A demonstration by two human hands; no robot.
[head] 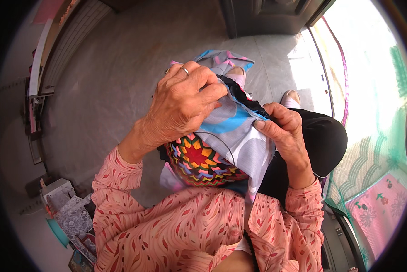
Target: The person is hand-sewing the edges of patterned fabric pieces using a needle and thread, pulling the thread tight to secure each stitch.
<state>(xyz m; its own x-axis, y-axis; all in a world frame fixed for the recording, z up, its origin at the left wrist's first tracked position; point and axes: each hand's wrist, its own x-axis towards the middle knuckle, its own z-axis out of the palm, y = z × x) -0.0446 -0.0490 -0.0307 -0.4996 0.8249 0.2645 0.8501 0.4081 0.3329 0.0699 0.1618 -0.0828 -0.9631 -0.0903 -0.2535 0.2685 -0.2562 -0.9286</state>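
Note:
Grey printed cloth (225,117) with blue, white and pink shapes lies over my lap. Along its upper edge runs a frayed black fabric strip (239,89), laid against the grey cloth. My left hand (184,97), a ring on one finger, pinches this edge near its far end; its fingertips are partly hidden. Thumb and fingers of my right hand (285,131) grip the same edge nearer my right knee. Below the grey cloth shows a colourful patchwork piece (196,156) with a red and yellow star centre. A thin dark curved line crosses the grey cloth; I cannot tell whether it is thread or print.
More printed cloth (224,57) hangs down over my foot toward the grey tiled floor (122,68). A dark door (268,17) stands ahead. At right hangs a green mesh curtain (366,153). Lace-covered furniture (72,214) is at lower left.

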